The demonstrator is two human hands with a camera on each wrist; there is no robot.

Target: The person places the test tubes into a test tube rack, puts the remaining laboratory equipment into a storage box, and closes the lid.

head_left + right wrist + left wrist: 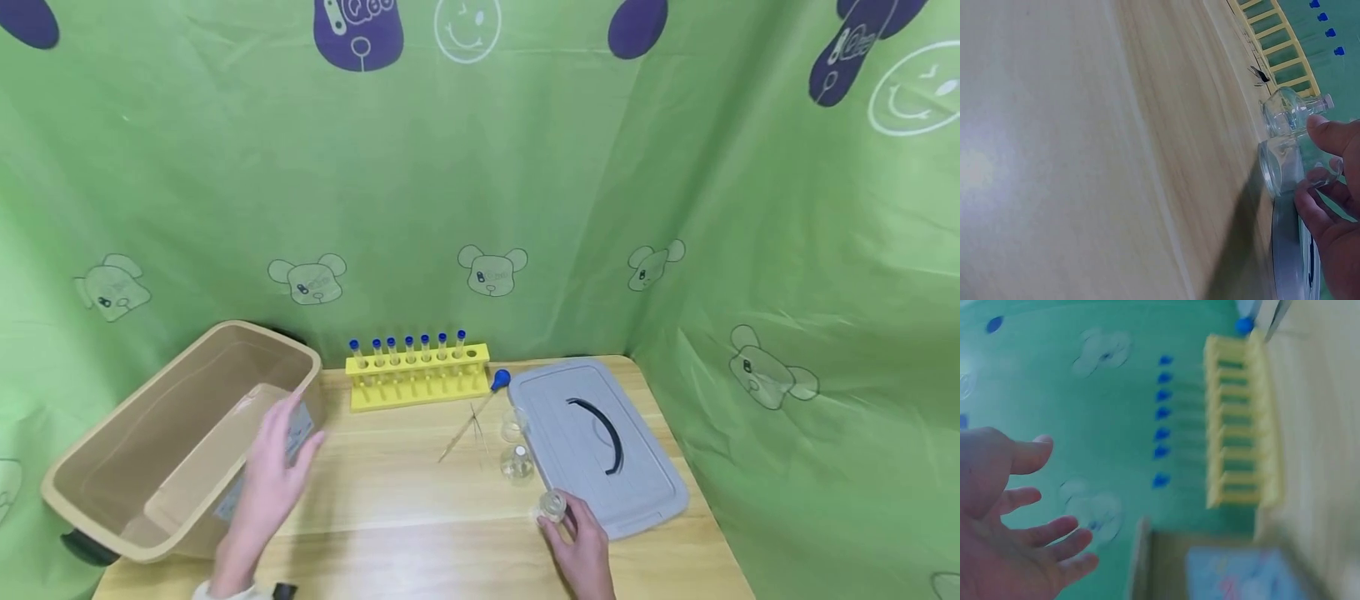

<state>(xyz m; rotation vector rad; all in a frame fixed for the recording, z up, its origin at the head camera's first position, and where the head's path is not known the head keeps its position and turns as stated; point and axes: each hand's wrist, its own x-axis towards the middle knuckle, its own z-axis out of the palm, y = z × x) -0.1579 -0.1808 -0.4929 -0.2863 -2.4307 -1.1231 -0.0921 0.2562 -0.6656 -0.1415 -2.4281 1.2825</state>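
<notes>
We see right hand [582, 546] pinching glass flask [552, 504], at half past seven of grey lid [558, 433]; left hand [273, 479] spread, beige bin [195, 400] at its nine o'clock. From glass flask: stoppered flask [517, 467] half past ten, yellow test-tube rack [420, 402] ten.

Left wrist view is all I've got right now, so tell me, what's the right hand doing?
Observer: The right hand grips a clear glass vessel between its thumb and fingers.
Operator: Any other glassware out of my sight?
Observer: Yes, a flask with a white stopper stands on the table just beyond that vessel.
Operator: I catch only part of the bin. What's at its end nearest the person?
Observer: A black handle sticks out below the rim there.
</notes>
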